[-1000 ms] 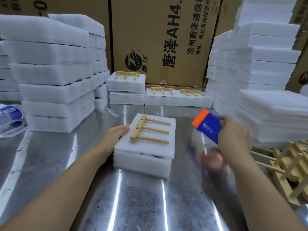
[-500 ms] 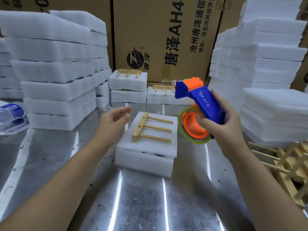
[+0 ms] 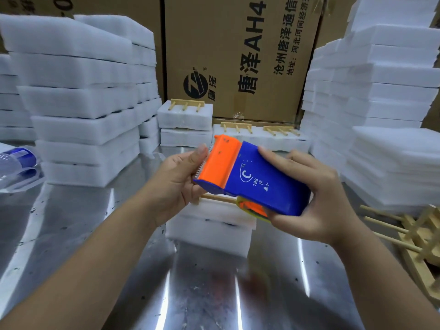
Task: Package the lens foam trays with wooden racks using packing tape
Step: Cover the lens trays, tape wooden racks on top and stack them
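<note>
Head view: a tape dispenser (image 3: 252,179) is held in both hands directly above the foam tray stack (image 3: 209,231).

The blue body is clasped by the right hand (image 3: 319,203), fingers wrapped over the top and the tape roll (image 3: 253,208) showing beneath. The orange cutter end is gripped by the left hand (image 3: 176,184), thumb laid against the serrated edge; whether a tape end is pinched there cannot be told. The dispenser's long axis is laid left to right, cutter toward the left hand. The stack, with a wooden rack (image 3: 217,199) on top, is set on the steel table (image 3: 107,258) just below and partly hidden. A downward move is judged to be needed next, the left hand being nearer the stack's left edge.
</note>
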